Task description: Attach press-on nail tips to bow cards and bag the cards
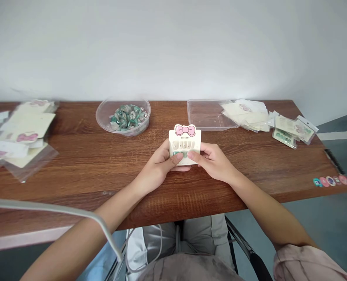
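Observation:
A cream card (pixel 185 141) topped with a pink bow rests upright on the wooden table (pixel 82 164) at the middle. Small green and pale press-on nails sit in rows on it. My left hand (pixel 157 167) grips the card's left edge, thumb pressed on a green nail in the lower row. My right hand (pixel 213 160) holds the right edge, thumb also on the lower row. Both hands are closed around the card.
A round clear bowl (pixel 123 116) of several green and white nails stands behind left. A clear rectangular tray (pixel 208 114) stands behind right, beside loose cards (pixel 249 113) and bagged sets (pixel 293 130). Cards and clear bags (pixel 21 136) lie far left. Stickers (pixel 330 180) mark the right edge.

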Available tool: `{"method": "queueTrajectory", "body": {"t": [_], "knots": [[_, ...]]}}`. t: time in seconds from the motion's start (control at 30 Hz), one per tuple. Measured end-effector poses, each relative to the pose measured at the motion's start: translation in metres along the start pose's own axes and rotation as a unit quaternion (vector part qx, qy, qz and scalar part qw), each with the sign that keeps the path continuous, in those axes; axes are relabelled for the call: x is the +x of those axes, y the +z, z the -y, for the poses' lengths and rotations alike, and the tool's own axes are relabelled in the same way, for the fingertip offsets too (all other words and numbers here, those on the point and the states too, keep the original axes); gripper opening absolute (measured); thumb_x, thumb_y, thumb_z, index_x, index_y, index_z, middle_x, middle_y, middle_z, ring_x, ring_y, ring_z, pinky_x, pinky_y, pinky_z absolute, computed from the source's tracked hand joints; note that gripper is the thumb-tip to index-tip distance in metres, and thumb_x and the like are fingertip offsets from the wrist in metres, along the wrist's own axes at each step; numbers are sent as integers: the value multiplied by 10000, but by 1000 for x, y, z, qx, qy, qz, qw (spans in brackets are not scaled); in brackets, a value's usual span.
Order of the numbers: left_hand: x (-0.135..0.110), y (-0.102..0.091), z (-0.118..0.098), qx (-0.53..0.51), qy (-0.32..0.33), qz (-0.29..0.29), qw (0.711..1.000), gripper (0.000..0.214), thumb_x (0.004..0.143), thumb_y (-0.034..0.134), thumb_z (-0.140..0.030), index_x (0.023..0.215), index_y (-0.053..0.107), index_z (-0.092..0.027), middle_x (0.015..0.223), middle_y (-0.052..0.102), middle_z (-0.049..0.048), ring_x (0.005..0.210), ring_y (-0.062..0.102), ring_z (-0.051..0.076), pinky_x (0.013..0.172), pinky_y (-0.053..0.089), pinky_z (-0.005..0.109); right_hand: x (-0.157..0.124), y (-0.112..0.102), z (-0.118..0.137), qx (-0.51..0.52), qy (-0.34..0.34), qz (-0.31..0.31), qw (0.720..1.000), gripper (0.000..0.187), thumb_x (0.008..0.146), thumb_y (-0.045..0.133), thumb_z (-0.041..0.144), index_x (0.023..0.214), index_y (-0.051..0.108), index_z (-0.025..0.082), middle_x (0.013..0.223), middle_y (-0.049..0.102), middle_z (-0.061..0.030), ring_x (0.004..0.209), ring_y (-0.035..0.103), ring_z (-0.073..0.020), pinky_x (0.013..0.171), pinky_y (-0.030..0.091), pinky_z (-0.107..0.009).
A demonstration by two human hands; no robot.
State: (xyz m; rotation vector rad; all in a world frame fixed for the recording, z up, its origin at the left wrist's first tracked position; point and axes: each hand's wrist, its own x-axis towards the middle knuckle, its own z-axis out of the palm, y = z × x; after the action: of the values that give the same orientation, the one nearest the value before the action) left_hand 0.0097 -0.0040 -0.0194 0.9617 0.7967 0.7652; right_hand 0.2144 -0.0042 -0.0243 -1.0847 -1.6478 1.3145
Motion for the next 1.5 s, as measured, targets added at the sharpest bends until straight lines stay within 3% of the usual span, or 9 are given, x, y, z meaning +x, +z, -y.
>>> {"method": "queueTrajectory", "body": {"t": [0.2,0.3,0.5,0.8,1.1,1.37,1.5], "knots": [[0,1,-1,-1,0,5,1000,560,934,746,-403,1442,547,-276,1383,702,91,1165,720,261,876,644,325,-1,0,1,3,25,2,1000,451,914,700,614,987,781,177,910,773,-49,825,687,-208,743,534,-324],[1,0,0,-5,3,13,1000,558,927,756,-394,1435,551,-287,1403,694,87,1175,718,268,869,642,326,-2,-1,1,5,17,7,1000,432,930,692,593,1033,781,183,951,780,-52,858,696,-212,762,535,-325],[3,-1,1,-4,1,9,1000,579,907,774,-399,1430,555,-284,1419,685,93,1204,705,293,892,640,365,0,-2,-1,-22,1,7,1000,416,968,648,576,1056,794,197,999,802,-56,904,711,-224,791,533,-336],[4,-1,0,-43,-6,21,999,575,873,810,-366,1385,581,-241,1346,718,113,1167,725,291,898,646,384,-2,-6,-3,-10,10,13,1000,374,935,718,534,1082,805,201,1003,809,-49,904,727,-236,788,544,-333],[5,0,1,-70,-6,28,997,556,822,849,-356,1319,630,-235,1287,739,102,1113,737,270,895,635,387,-7,-6,-8,-12,27,-4,1000,393,909,745,540,1124,805,217,1049,821,-76,942,757,-274,805,612,-378],[8,1,5,-73,-9,40,997,579,834,833,-400,1340,610,-230,1292,711,131,1095,733,280,952,607,465,-9,-10,-11,-68,52,-38,996,406,898,732,571,1123,814,243,1076,825,-77,964,769,-310,809,630,-396],[10,1,6,-56,-18,73,996,565,843,819,-439,1297,570,-214,1103,750,118,919,775,248,926,615,490,-10,-16,-15,-86,62,-64,992,396,863,747,598,1062,840,269,1031,834,-80,982,781,-345,809,657,-419]]}}
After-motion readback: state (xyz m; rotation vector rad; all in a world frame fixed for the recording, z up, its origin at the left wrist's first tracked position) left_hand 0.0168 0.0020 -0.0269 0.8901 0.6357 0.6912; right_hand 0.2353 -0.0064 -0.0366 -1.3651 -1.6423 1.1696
